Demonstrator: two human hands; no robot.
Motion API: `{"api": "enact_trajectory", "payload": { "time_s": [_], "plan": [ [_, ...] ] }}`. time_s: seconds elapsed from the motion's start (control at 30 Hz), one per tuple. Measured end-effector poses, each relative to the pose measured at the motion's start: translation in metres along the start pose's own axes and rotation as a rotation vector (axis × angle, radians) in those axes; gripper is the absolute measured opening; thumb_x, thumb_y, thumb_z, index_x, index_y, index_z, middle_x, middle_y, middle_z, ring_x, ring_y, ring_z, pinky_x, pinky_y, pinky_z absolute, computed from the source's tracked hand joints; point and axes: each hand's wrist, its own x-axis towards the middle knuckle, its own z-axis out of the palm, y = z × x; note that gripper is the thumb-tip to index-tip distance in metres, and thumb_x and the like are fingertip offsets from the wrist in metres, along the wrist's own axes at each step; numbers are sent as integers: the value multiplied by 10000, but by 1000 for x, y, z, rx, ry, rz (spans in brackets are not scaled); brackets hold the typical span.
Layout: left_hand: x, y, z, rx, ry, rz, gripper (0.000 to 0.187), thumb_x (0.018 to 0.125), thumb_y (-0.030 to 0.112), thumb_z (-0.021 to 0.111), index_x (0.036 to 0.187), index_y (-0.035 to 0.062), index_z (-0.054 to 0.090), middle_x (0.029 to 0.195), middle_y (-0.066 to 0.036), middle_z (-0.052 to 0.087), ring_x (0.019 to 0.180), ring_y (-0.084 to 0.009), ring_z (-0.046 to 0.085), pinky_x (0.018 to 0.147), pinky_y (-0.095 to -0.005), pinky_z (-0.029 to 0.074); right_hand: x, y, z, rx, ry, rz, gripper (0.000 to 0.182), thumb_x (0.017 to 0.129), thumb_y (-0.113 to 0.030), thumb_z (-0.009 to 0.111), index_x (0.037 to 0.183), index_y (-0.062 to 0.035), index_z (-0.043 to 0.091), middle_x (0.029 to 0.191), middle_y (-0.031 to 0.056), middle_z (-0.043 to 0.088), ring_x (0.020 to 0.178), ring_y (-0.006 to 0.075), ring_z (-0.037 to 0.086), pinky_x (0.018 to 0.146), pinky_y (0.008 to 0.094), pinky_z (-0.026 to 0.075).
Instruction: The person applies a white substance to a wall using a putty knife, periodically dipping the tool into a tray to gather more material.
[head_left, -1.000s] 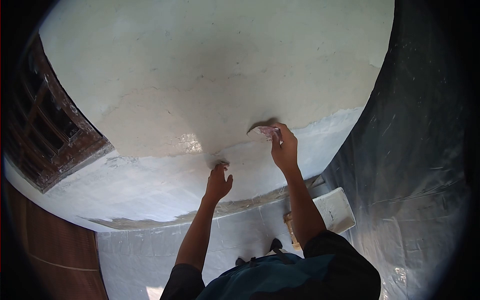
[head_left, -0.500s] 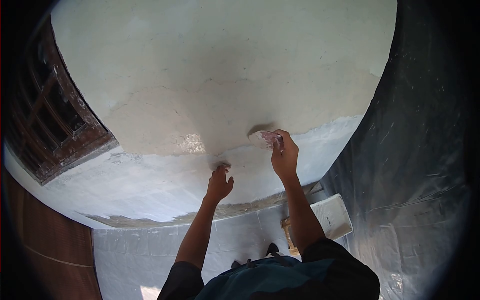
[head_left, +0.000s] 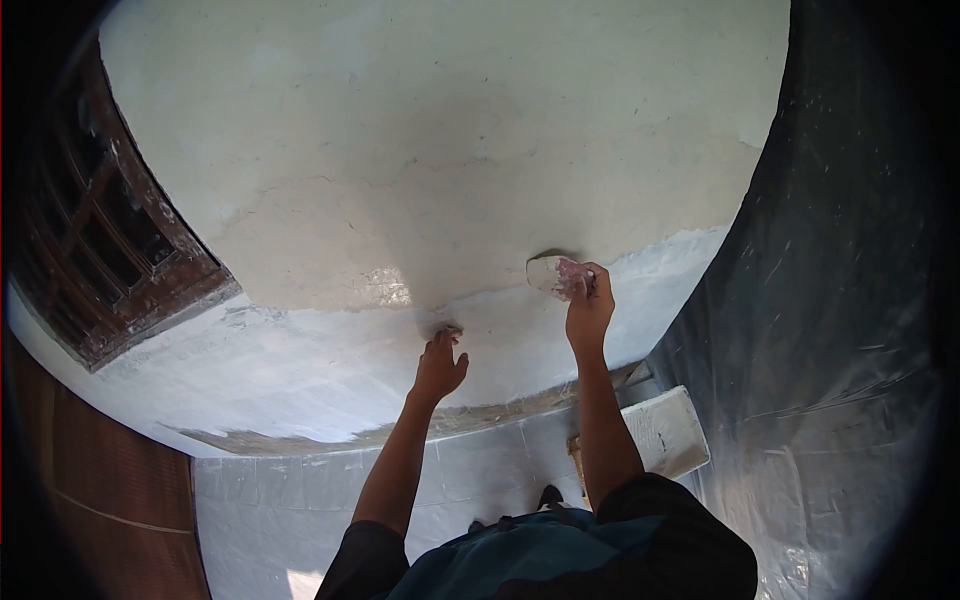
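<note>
White coating point(head_left: 310, 365) covers the wall point(head_left: 450, 110) left of the left hand point(head_left: 440, 368), whose fingers curl round a small piece point(head_left: 454, 334), unclear. To its right, the right hand point(head_left: 592, 305) pinches a pink-stained spreader point(head_left: 552, 275), broad end leftward; light, even pressure along the coating's upper edge should serve.
</note>
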Motion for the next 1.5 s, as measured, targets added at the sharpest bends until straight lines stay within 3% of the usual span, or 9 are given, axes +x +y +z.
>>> {"api": "enact_trajectory", "payload": {
  "time_s": [0.2, 0.37, 0.53, 0.67, 0.83, 0.97, 1.13, 1.3, 1.5],
  "plan": [
    [-1, 3, 4, 14, 13, 1, 404, 770, 134, 620, 1131, 54, 460, 1094, -147, 541, 1028, -345, 526, 851, -477, 437, -9, -17, 6, -148, -264, -83, 202, 849, 40, 532, 1049, 12, 537, 877, 143, 623, 802, 183, 615, 740, 270, 474],
    [1, 4, 2, 20, 22, -14, 406, 770, 131, 621, 1135, 58, 460, 1091, -148, 542, 1032, -346, 524, 851, -475, 437, 12, -7, -6, 2, -43, 23, 213, 852, 66, 503, 1056, 17, 537, 884, 143, 633, 814, 196, 626, 754, 286, 479],
    [-3, 7, 4, 32, 46, -24, 404, 773, 134, 621, 1136, 59, 460, 1084, -138, 545, 1039, -345, 521, 850, -475, 434, -1, -14, 1, -195, -296, -83, 219, 839, 73, 515, 1050, 19, 538, 886, 149, 636, 827, 208, 632, 739, 280, 479],
    [-1, 4, 6, 42, 59, -29, 400, 773, 128, 620, 1132, 58, 458, 1080, -139, 548, 1036, -345, 523, 850, -470, 433, 12, -7, -7, -43, -76, 84, 222, 835, 70, 520, 1049, 16, 544, 876, 148, 637, 814, 207, 633, 731, 283, 480],
    [-3, 15, 7, 54, 81, -65, 405, 766, 129, 627, 1124, 57, 452, 1073, -146, 553, 1027, -353, 527, 846, -466, 435, 2, -12, -1, -193, -269, -57, 237, 819, 63, 530, 1049, 7, 542, 869, 192, 621, 805, 286, 633, 741, 302, 479],
    [1, 10, 8, 49, 69, -90, 411, 764, 129, 629, 1126, 56, 449, 1069, -156, 552, 1028, -356, 527, 846, -469, 434, 13, 10, -8, 0, -35, 34, 226, 830, 67, 515, 1045, 3, 549, 872, 137, 633, 801, 199, 626, 734, 272, 471],
    [-2, 13, 4, 67, 31, -56, 417, 766, 131, 628, 1130, 50, 441, 1086, -167, 541, 1029, -363, 525, 844, -473, 439, 5, -1, -7, -74, -278, -96, 228, 836, 79, 508, 1050, 12, 551, 880, 122, 627, 813, 159, 615, 733, 260, 471],
    [-2, 11, 1, 79, -22, -51, 462, 774, 131, 641, 1161, 16, 417, 1076, -182, 535, 1058, -361, 512, 897, -447, 415, 11, 18, -16, 93, 5, 53, 189, 864, 54, 513, 1049, 19, 533, 903, 116, 633, 835, 157, 614, 754, 266, 479],
    [-4, 10, 6, 73, -43, -33, 509, 765, 139, 647, 1188, 3, 398, 1130, -199, 490, 1073, -365, 497, 904, -452, 408, -31, 0, 25, 135, -164, 98, 158, 876, 17, 526, 1033, 1, 532, 785, 39, 567, 715, 77, 514, 658, 225, 436]
  ]
}}
